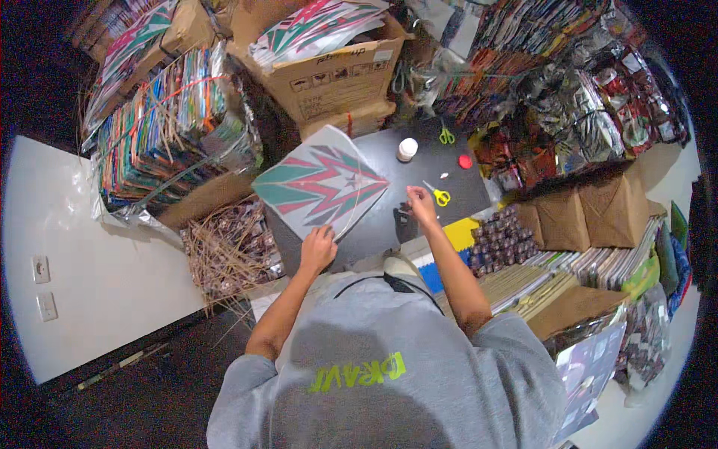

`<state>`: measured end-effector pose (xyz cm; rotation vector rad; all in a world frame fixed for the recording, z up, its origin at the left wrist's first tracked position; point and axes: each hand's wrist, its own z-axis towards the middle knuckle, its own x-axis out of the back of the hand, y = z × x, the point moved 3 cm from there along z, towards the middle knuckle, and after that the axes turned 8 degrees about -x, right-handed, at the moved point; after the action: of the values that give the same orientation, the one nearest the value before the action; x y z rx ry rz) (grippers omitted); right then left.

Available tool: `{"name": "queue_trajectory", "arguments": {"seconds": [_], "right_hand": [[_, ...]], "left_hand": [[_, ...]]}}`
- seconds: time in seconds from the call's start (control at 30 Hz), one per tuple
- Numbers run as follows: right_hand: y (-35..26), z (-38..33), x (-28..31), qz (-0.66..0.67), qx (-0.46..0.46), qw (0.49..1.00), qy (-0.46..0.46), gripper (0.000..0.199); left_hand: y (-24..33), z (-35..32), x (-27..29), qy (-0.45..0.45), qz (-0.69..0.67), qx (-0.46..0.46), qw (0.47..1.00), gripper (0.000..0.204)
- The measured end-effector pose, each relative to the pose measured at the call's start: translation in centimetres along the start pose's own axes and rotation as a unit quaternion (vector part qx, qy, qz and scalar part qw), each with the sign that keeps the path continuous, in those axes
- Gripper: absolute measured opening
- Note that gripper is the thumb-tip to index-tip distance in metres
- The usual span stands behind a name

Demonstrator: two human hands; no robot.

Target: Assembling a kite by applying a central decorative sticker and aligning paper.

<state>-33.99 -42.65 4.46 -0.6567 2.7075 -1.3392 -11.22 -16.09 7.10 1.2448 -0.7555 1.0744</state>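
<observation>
A diamond-shaped paper kite (303, 165), white with green and red pointed bands and a star, lies before me with one corner pointing right. A thin curved rib arches across its right part. My left hand (319, 245) rests on the kite's near edge, its fingers lying over the paper. Just off the right corner, my right hand (421, 203) is closed in a pinch; what it holds, if anything, is too small to make out. Beside it lie yellow scissors (440, 196), partly opened.
On the dark table (374, 146) are a white bottle (407, 150), a red cap (465, 162) and green scissors (446, 135). Behind stands a cardboard box (336, 82) of kites. Kite bundles (161, 112) crowd the left; thin sticks (232, 247) lie nearer. Brown packages (613, 209) stand right.
</observation>
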Motion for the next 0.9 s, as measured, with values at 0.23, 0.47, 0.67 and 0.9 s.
{"name": "queue_trajectory", "arguments": {"seconds": [0.23, 0.47, 0.67, 0.9], "right_hand": [[-10.4, 6.2, 4.5, -0.360, 0.353, 0.862, 0.059, 0.051], [-15.3, 11.2, 1.3, -0.607, 0.339, 0.716, -0.060, 0.045], [-15.1, 13.1, 0.0, -0.649, 0.330, 0.682, -0.065, 0.039], [-15.2, 14.0, -0.1, -0.662, 0.335, 0.668, -0.066, 0.040]], "left_hand": [[2.5, 0.8, -1.1, -0.080, 0.024, 0.171, 0.982, 0.035], [3.2, -0.8, -2.4, 0.100, -0.126, 0.300, 0.940, 0.018], [6.3, -1.5, -1.5, 0.119, -0.137, 0.406, 0.895, 0.019], [6.9, -2.7, -1.6, 0.120, -0.164, 0.455, 0.867, 0.017]]}}
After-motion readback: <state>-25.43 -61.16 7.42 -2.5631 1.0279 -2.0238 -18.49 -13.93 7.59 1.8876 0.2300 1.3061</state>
